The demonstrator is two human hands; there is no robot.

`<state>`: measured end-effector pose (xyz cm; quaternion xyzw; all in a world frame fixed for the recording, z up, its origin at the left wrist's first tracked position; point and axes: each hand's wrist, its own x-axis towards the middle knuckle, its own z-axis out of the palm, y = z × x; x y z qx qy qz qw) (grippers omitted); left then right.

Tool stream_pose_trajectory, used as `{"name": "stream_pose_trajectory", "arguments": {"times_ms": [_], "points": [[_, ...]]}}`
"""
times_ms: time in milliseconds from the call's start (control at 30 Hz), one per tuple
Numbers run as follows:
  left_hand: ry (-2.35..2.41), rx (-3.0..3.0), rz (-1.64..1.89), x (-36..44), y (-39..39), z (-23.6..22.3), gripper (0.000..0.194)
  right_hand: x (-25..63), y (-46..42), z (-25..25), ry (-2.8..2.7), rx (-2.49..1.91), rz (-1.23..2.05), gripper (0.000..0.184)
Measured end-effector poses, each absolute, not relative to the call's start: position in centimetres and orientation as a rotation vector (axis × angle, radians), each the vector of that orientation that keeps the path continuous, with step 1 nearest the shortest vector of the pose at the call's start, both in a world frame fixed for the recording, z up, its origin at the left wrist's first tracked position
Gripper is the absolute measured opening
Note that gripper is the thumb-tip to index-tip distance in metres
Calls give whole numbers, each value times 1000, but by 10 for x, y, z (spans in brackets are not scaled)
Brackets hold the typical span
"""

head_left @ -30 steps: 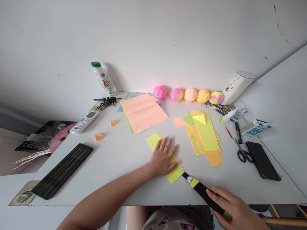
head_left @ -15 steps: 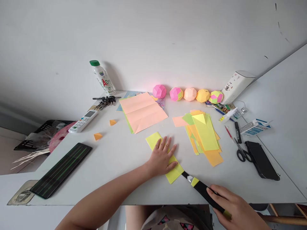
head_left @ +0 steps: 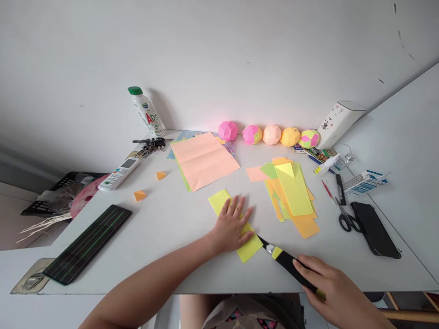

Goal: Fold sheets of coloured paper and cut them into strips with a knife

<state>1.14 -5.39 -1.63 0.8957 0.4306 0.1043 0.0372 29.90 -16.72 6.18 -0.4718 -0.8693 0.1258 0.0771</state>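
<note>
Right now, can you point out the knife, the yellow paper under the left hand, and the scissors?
Knife point(head_left: 290, 265), head view: on its black handle.
Yellow paper point(head_left: 250, 249), head view: on its uncovered near end.
Scissors point(head_left: 344, 213), head view: near where the black handles meet.

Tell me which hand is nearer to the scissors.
Right. The right hand, around the knife handle, is below and slightly left of the scissors in the picture; the left hand, flat on the yellow paper, is farther off, well to their left.
</note>
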Motion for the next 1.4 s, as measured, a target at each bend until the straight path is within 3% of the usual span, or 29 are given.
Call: {"name": "stream_pose_trajectory", "arguments": {"times_ms": [700, 967, 1167, 1400], "points": [[1287, 2790, 271, 10, -56, -13, 75, 282, -136, 67, -2695, -1341, 317, 44], [1365, 2662, 245, 2, -58, -14, 87, 286, -157, 66, -2689, -1359, 299, 45], [1556, 2586, 216, 1, -51, -17, 115, 286, -153, 65, -2681, -1348, 313, 47], [1572, 2633, 142, 2, -50, -19, 114, 282, -147, 63, -2723, -1309, 202, 45]]}}
